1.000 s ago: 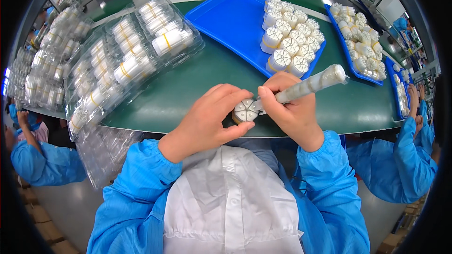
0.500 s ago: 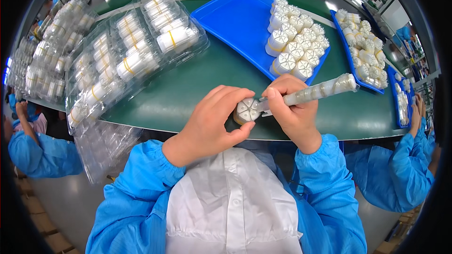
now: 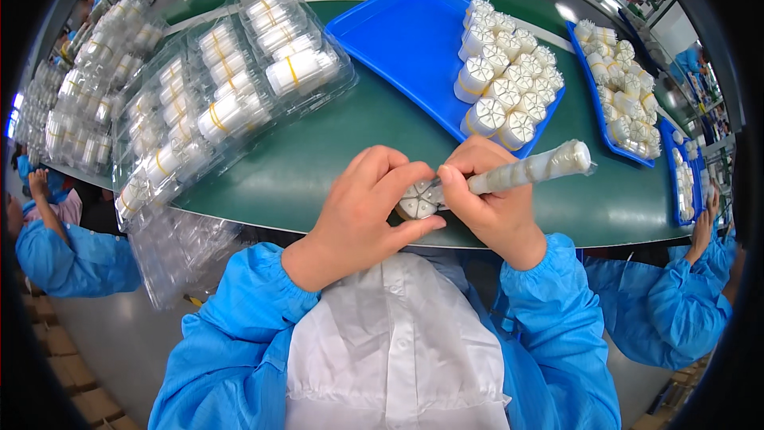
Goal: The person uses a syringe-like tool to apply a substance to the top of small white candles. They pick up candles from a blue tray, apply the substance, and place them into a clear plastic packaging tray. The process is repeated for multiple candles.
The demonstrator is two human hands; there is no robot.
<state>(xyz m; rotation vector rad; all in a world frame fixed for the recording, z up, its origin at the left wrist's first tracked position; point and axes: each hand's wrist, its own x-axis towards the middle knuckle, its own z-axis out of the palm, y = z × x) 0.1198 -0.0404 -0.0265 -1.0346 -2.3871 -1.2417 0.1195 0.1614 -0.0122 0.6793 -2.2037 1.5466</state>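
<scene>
My left fingers point(image 3: 404, 180) curve around a short, round, whitish piece with dark spoke-like lines dividing its top into wedges point(image 3: 415, 204), thumb and forefinger gripping it from opposite sides. My right fingers point(image 3: 461, 193) are pinched around a slim tool with a thick, pale, plastic-wrapped handle point(image 3: 532, 171), its narrow end at the round piece's right edge; whether it touches there, I cannot tell. The round piece is at the near edge of the green-topped table point(image 3: 263, 191), between my hands; I cannot tell if it rests on the surface.

Beyond my hands lies a shallow, bright blue plastic tray point(image 3: 390, 32), its right part packed with upright white cylinders with wedge-marked tops point(image 3: 513, 84). To the left, clear moulded plastic trays point(image 3: 344, 80) hold white rolls bound with yellow bands point(image 3: 231, 111). A second blue tray point(image 3: 613, 143), also loaded, sits off to the right. Any print on the bands, wrapping or tool is too small to read.
</scene>
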